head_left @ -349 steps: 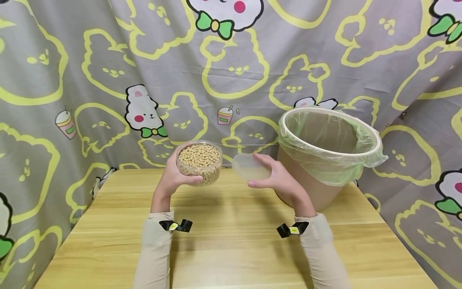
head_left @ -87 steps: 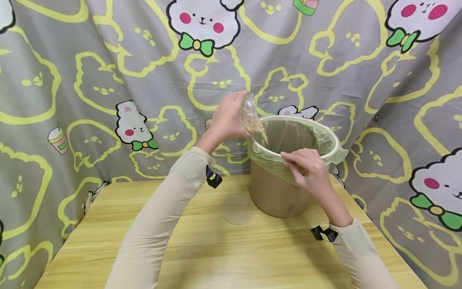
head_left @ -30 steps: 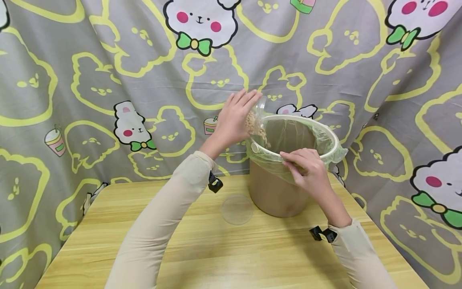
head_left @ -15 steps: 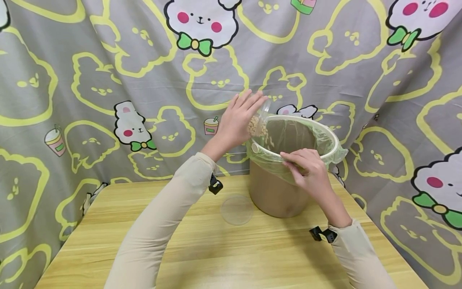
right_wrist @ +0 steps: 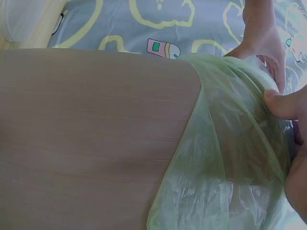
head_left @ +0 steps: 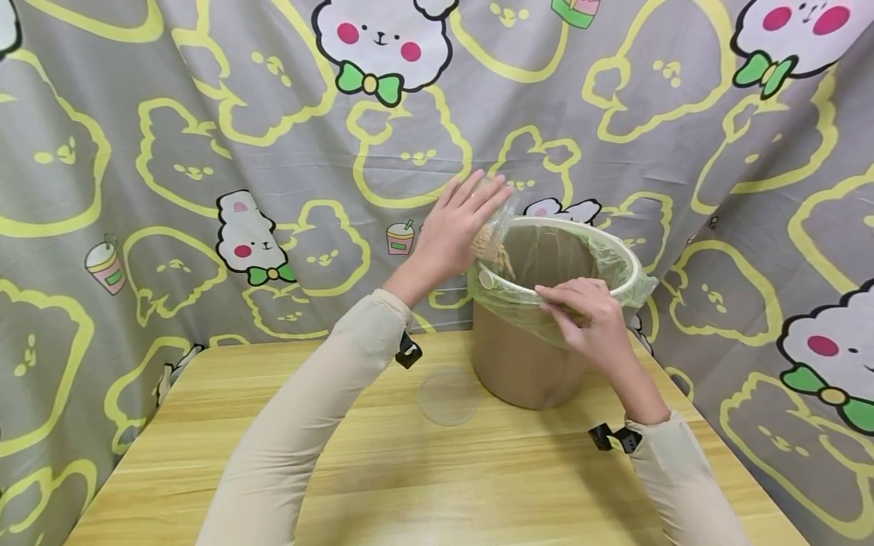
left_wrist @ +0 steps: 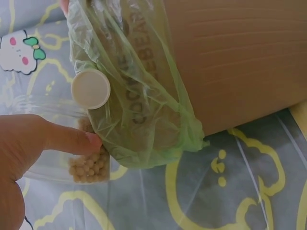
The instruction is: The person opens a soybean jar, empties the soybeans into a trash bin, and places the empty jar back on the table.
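The person's left hand (head_left: 447, 235) held a clear, round plastic container (head_left: 504, 221), its fingers curled over one side and the thumb pressed against another. The container was tipped over the near-left edge of a tall, brown, cylindrical bin (head_left: 522, 368), mouth toward the opening. Small, round, pale-yellow beans (head_left: 486, 244) lay gathered in its lower part and spilled down past the edge.

The right hand (head_left: 594, 318) pinched the bin's smooth, cream-coloured ring rim (head_left: 635, 265) at the near side, thumb outside and fingers bent over the top, on a thin, translucent green plastic liner (head_left: 508, 303) folded down around the bin. In the left wrist view, a round, cream-coloured cap (left_wrist: 91, 90) stood out beside the left thumb, and dark lettering (left_wrist: 136, 67) showed through the liner.

The bin stood upright on a pale, wood-grained bench (head_left: 375, 470). A flat, clear, round plastic lid (head_left: 449, 396) lay there, just left of its base. Behind hung a grey fabric curtain (head_left: 423, 114) with yellow outlined animals.
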